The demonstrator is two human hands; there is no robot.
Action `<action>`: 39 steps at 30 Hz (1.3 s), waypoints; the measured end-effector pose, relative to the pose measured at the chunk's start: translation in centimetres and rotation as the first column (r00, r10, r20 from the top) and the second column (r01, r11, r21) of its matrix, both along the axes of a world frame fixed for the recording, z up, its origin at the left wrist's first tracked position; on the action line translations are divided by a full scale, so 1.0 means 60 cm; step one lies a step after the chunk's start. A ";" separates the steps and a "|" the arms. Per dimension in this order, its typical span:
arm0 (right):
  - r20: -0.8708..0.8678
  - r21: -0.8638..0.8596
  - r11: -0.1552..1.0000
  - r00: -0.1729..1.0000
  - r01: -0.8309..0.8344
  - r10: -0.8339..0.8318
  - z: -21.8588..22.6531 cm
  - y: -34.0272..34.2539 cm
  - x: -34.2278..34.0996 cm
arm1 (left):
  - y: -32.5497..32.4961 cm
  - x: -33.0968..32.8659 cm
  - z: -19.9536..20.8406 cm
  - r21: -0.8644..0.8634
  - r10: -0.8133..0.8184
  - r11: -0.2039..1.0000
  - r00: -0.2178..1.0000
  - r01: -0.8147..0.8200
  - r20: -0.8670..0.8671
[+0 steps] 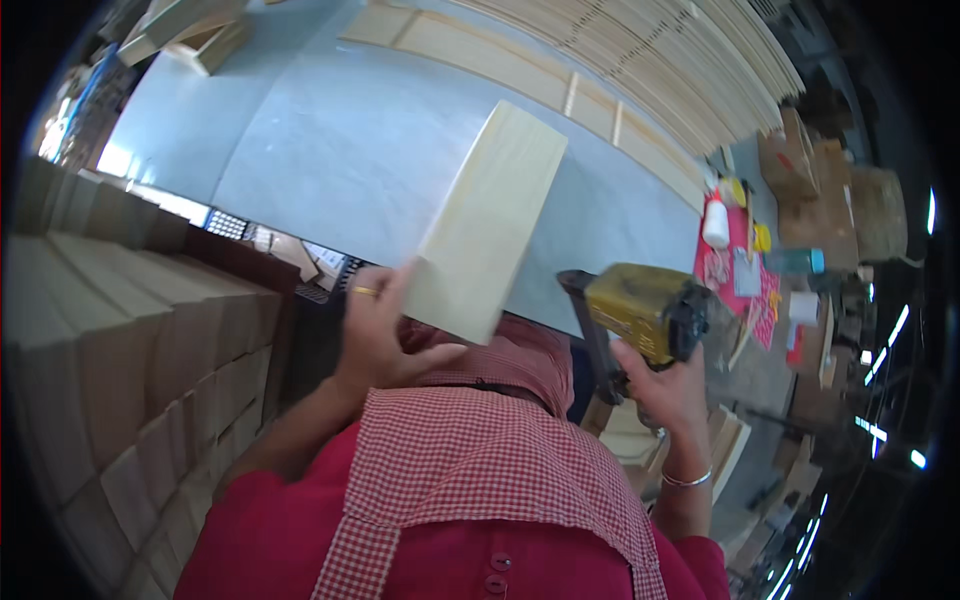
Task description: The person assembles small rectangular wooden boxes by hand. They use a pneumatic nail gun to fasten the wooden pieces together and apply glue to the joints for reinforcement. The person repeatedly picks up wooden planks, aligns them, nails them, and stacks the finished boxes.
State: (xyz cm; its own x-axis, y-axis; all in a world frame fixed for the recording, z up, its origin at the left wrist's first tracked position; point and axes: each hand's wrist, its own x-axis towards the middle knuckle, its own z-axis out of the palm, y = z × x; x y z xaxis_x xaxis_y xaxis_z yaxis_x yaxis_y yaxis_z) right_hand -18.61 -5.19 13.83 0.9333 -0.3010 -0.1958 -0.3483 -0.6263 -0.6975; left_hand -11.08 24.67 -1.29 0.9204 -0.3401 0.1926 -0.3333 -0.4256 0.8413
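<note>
A long, pale, box-like wooden piece (490, 220) lies slantwise on the metal-grey tabletop (330, 150), flat face up, its near end reaching past the table's front edge. My left hand (380, 335), with a ring on one finger, is round its near left corner, the fingers along the side and the thumb by the near end. In my right hand (665, 390) is a yellow and black nail gun (640, 310), gripped by its handle and held off the wood, to the right. The nose of the nail gun points toward the table's front edge.
Stacked wooden blocks (150, 340) rise close on my left. Long slatted wooden strips (640, 60) lie along the table's far side. Small wooden boxes (205, 45) stand at far left. On the right are a white bottle (715, 222), a teal container (795, 261) and cartons (790, 165).
</note>
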 end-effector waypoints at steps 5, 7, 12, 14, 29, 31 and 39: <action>-0.067 -0.025 0.984 0.982 0.177 -0.178 0.018 -0.043 -0.005 | -0.122 0.017 -0.018 -0.320 -0.309 0.906 0.949 0.276 -0.057; -0.040 -0.047 0.961 0.961 0.273 -0.274 0.016 -0.068 -0.024 | -0.155 0.055 -0.002 -0.402 -0.294 0.896 0.930 0.189 -0.221; -0.158 -0.107 0.911 0.898 0.398 -0.411 0.036 -0.100 -0.065 | -0.195 0.258 -0.003 -0.241 0.206 0.950 0.978 -0.196 0.015; -0.170 -0.110 0.935 0.920 0.337 -0.352 0.029 -0.103 -0.071 | -0.199 0.332 -0.026 -0.070 0.224 0.974 0.965 -0.216 0.136; -0.081 0.112 0.966 0.971 0.233 -0.225 -0.047 -0.060 -0.120 | -0.212 0.364 -0.015 0.184 0.117 0.970 0.967 -0.161 0.228; -0.038 0.109 0.971 0.977 0.213 -0.210 -0.055 -0.057 -0.120 | -0.215 0.359 -0.013 0.168 0.131 0.971 0.966 -0.170 0.225; 0.028 0.180 0.963 0.977 0.201 -0.209 -0.077 -0.066 -0.128 | -0.221 0.340 -0.016 0.133 0.228 0.952 0.930 -0.274 0.288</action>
State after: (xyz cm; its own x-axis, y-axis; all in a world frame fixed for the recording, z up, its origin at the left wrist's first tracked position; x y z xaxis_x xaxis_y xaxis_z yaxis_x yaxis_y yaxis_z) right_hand -26.31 -9.16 9.18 0.8645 -0.4516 -0.2208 -0.4213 -0.4113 -0.8083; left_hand 9.29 11.43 -2.23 0.9024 -0.1536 0.4025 -0.3987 -0.6517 0.6452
